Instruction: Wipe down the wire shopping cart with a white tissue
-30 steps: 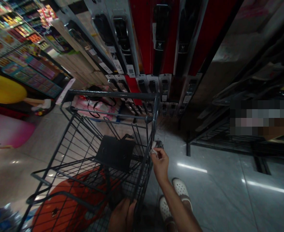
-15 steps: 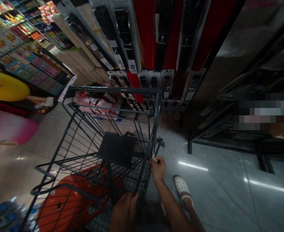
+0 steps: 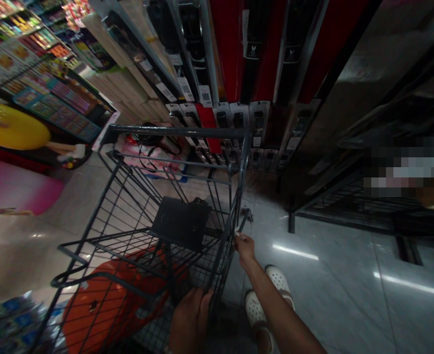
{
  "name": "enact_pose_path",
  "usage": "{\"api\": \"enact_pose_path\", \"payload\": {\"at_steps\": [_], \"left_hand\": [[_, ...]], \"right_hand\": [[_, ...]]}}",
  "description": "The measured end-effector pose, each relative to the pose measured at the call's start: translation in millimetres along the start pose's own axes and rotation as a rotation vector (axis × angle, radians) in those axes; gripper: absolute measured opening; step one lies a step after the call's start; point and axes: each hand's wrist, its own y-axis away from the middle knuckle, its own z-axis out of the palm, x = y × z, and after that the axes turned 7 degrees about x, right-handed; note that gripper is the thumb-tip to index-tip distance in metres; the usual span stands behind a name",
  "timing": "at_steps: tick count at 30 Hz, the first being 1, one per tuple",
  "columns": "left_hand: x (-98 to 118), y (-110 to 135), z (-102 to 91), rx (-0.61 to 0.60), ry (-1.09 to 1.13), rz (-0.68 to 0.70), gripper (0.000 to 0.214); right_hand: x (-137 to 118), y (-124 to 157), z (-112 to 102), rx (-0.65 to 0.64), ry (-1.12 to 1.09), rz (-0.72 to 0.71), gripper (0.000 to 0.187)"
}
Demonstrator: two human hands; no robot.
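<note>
A dark grey wire shopping cart [image 3: 180, 130] fills the left and middle of the head view, with a black plastic flap [image 3: 180, 221] inside. Wrapped over the cart's near side rail is my left hand [image 3: 190, 312]. My right hand [image 3: 245, 248] is closed in a pinch against the outside of the same side, farther along. A small whitish bit shows at its fingertips, too small to name. Through the wires I see a large orange object [image 3: 95, 309] low in the cart; the wires partly hide it.
Packaged belts [image 3: 198, 49] hang on a rack ahead. A black metal rack [image 3: 335, 221] stands at right on the grey tiled floor. White clogs [image 3: 256, 305] are by the cart. At left are a yellow rounded item [image 3: 14, 128] and shelves of goods [image 3: 54, 103]. Blue packs [image 3: 10, 322] lie lower left.
The view has shifted slightly, and a second white clog now shows beside the first. My right hand has turned a little, still at the cart's side. My left hand keeps its hold.
</note>
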Motion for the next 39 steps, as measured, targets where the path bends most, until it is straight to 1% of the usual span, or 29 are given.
{"api": "enact_pose_path", "payload": {"at_steps": [4,7,9,11,13,15,16,18,20,21,23,25,29,34,36,39], "left_hand": [[3,-4,-1.2,0.008,0.002,-0.010,0.041],[3,-4,-0.8,0.016,0.009,-0.024,0.041],[2,-2,0.6,0.009,0.025,-0.057,0.042],[0,1,2.4,-0.002,0.029,-0.070,0.044],[-2,3,3.4,-0.005,0.015,-0.075,0.046],[-3,3,2.8,0.010,0.005,-0.065,0.047],[-3,2,1.9,0.014,0.005,-0.061,0.047],[0,-1,-0.9,0.004,0.018,-0.064,0.046],[3,-5,-3.8,-0.021,0.044,-0.095,0.045],[5,-8,-5.0,-0.034,0.058,-0.117,0.045],[8,-11,-6.5,-0.050,0.078,-0.144,0.045],[9,-13,-6.8,-0.039,0.083,-0.143,0.045],[9,-12,-5.0,-0.008,0.069,-0.092,0.042],[8,-8,-2.5,0.024,0.022,-0.067,0.045],[8,-8,-2.7,0.051,0.008,-0.049,0.045],[11,-9,-4.0,0.049,0.037,-0.056,0.044]], "right_hand": [[-37,7,-2,-0.005,-0.144,0.078,0.032],[-72,15,-1,-0.009,-0.228,0.075,0.033],[-99,22,1,-0.018,-0.278,0.057,0.032],[-127,29,2,-0.023,-0.327,0.009,0.032],[-151,36,2,-0.016,-0.350,-0.077,0.032],[-164,39,0,-0.011,-0.322,-0.178,0.033],[-165,40,-1,-0.011,-0.290,-0.231,0.033],[-156,40,-4,-0.017,-0.222,-0.336,0.032],[-134,39,-7,-0.012,-0.170,-0.403,0.030],[-120,39,-8,-0.009,-0.155,-0.414,0.029],[-90,39,-10,0.001,-0.131,-0.399,0.029],[-62,40,-11,0.016,-0.115,-0.370,0.029],[-17,39,-12,0.047,-0.072,-0.329,0.029],[24,34,-15,0.065,0.060,-0.257,0.031],[36,32,-17,0.072,0.094,-0.219,0.028],[49,27,-20,0.078,0.132,-0.153,0.023]]}}
